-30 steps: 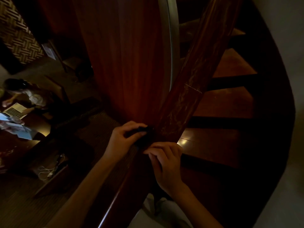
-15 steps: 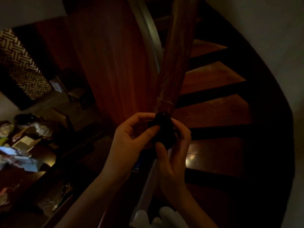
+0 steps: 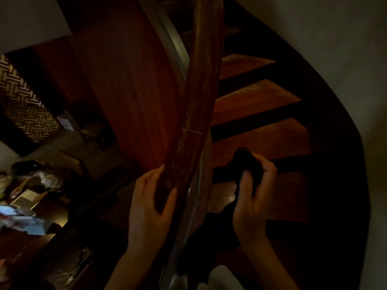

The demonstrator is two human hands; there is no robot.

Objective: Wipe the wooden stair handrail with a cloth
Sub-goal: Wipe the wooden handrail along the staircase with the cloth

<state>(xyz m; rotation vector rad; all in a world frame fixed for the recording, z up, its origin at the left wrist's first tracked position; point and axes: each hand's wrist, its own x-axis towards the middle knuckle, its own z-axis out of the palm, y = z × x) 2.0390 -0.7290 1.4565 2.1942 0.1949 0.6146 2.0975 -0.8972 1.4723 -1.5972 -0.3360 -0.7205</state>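
Handrail (image 3: 196, 122): dark reddish wood that ran from the bottom centre up and away to the top edge, sloping with the staircase. Pale streaks and a thin light scratch showed along its top face, which suggested dust or residue left to wipe.
Cloth (image 3: 245, 162): dark and bunched into a wad, off the rail to its right, above the stair treads (image 3: 261, 139). A tail of it seemed to hang below the fist, though the shadows made that hard to confirm.
Right hand (image 3: 253, 197): fingers and thumb were curled tight round the cloth, with the wad poking out past the fingertips. It did not touch the rail. It was probably held that way to gather the cloth into a firm pad before it met the wood.
Left hand (image 3: 146, 206): wrapped on the handrail near its lower visible end, fingers along the left flank and thumb (image 3: 170, 197) over the top face, in a narrow, closed grasp. This was likely a steadying hold on the stairs while the other hand dealt with the cloth.
Step in hand: judged as readying the cloth, with no wiping contact at this moment.
Surroundings: a curved wooden panel (image 3: 129, 91) stood left of the rail. Clutter (image 3: 23, 218) lay far below at the left edge, too dim to itemise.
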